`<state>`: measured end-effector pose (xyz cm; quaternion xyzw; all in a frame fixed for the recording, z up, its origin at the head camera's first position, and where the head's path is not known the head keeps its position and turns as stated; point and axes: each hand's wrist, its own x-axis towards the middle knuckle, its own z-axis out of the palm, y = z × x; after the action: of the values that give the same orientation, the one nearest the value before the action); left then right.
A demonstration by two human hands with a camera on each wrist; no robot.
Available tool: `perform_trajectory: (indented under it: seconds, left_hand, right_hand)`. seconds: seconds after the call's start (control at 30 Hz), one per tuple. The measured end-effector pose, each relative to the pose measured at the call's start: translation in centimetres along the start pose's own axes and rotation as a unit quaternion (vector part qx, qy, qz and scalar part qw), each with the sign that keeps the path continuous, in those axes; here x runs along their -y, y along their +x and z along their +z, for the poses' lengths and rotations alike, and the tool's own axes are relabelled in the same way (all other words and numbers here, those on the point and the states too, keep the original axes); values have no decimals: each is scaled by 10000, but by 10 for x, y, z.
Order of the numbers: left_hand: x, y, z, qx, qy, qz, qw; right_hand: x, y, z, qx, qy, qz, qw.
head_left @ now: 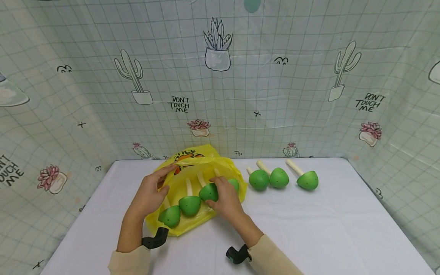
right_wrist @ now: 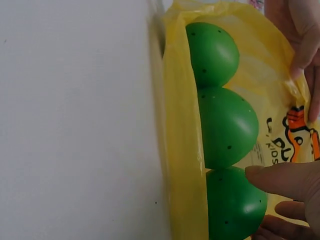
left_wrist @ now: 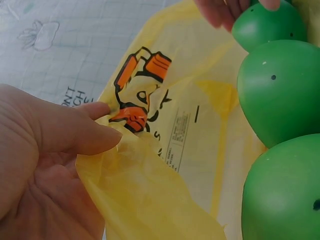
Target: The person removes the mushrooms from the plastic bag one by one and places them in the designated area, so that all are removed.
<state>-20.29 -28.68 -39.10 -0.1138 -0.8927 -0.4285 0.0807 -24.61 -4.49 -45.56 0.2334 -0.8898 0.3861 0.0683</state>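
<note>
A yellow plastic bag [head_left: 220, 165] lies on its side with its mouth towards me, and several green dome-headed, mushroom-like toys with cream stick handles are inside. My left hand [head_left: 148, 194] pinches the bag's left rim between thumb and fingers; the printed bag side [left_wrist: 135, 95] shows beyond the thumb in the left wrist view. My right hand [head_left: 227, 198] reaches into the mouth and grips one green toy [head_left: 208, 192] by its head, thumb at the near side. Left of it are two other green toys, one in the middle [head_left: 190, 205] and one nearest the left [head_left: 171, 216].
Three more green toys lie right of the bag: one close to it [head_left: 259, 180], one beside that [head_left: 279, 178], and one farther right [head_left: 308, 180]. The white table [head_left: 326, 225] ends at a patterned cloth backdrop [head_left: 254, 88].
</note>
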Motion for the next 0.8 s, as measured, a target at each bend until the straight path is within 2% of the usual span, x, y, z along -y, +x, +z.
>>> perform_trajectory:
  seconds: [0.27, 0.8]
  left_hand:
    - [1, 0, 0, -19, -5, 93, 10000]
    - [-1, 0, 1, 8, 10, 49, 10000]
  right_hand:
    - [-1, 1, 6, -37, -124, -50, 9999]
    - [-4, 0, 10, -199, -493, -254, 9983]
